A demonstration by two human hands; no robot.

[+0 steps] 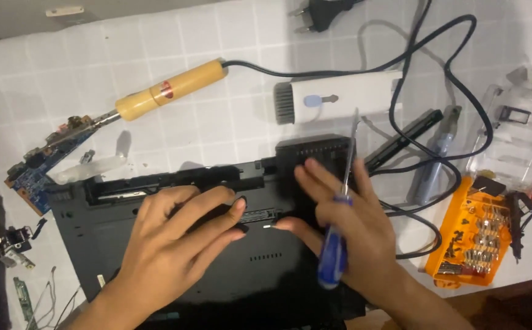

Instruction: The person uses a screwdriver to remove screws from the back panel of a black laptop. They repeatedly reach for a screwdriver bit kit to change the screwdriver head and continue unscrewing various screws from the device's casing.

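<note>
The left hand (177,235) lies flat, fingers spread, on the black laptop base (156,244), which runs lengthwise left to right right under both hands. Its fingertips point right at a small silvery part (268,226) pinched in the right hand (345,226). That hand also clamps a blue-handled screwdriver (338,226), shaft pointing away from the person.
</note>
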